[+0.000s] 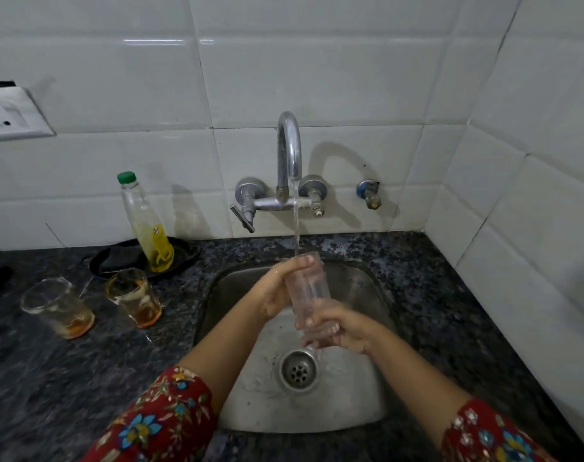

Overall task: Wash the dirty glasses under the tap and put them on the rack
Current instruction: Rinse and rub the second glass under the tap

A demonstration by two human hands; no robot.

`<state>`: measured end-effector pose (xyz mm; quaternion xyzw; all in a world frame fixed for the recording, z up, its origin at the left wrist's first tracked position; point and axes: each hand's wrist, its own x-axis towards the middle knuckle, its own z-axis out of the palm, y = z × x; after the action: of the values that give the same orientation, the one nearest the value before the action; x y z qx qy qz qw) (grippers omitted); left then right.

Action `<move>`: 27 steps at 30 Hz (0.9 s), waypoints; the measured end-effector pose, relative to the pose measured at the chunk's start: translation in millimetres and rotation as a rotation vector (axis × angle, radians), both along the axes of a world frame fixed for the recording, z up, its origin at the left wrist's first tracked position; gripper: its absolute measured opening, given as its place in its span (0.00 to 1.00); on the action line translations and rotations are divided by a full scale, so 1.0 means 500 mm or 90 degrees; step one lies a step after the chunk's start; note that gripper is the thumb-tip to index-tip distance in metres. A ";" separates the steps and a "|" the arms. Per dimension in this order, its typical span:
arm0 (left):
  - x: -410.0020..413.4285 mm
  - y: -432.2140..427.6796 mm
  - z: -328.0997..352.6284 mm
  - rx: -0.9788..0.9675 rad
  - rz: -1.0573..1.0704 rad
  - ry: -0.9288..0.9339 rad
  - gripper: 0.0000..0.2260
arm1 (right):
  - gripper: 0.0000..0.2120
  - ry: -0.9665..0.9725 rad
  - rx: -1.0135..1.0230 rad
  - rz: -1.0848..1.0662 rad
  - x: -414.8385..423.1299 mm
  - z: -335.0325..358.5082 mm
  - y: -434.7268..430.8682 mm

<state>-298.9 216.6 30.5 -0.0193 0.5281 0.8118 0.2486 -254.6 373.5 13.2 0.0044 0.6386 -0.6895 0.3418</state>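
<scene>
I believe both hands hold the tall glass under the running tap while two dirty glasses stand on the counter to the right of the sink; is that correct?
No: the head view shows the outer dirty glass and the inner dirty glass on the counter to the left of the sink, not the right. The left hand and right hand do hold the tall glass under the tap.

Dark speckled stone desk (pixel 434 295), steel sink (pixel 350 405) set in. At nine o'clock from the sink, two upright glasses with orange dregs stand apart: outer glass (pixel 59 308), inner glass (pixel 135 296). At ten o'clock, a black pan (pixel 117 258) bears a green-capped bottle (pixel 147 225).
</scene>
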 end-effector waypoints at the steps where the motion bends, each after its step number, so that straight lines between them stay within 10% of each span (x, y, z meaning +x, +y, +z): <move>1: 0.002 0.004 -0.001 -0.009 0.020 0.028 0.17 | 0.19 0.027 0.026 -0.034 0.002 -0.005 -0.013; 5: 0.010 0.026 0.009 -0.133 0.221 0.064 0.15 | 0.23 0.145 0.163 -0.192 -0.001 -0.006 -0.055; 10: 0.016 -0.038 0.033 -0.131 0.029 0.007 0.24 | 0.13 0.105 0.028 -0.064 0.001 -0.016 -0.027; 16: -0.018 -0.067 0.068 -0.279 0.396 0.071 0.24 | 0.22 0.111 0.035 -0.153 -0.029 -0.011 -0.060; 27: -0.054 -0.059 0.098 -0.304 0.387 0.174 0.36 | 0.28 0.118 0.049 -0.176 -0.025 -0.014 -0.064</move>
<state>-326.0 187.1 79.5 -0.1237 0.7002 0.6979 -0.0862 -267.3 341.3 6.4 0.0417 0.6865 -0.7025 0.1832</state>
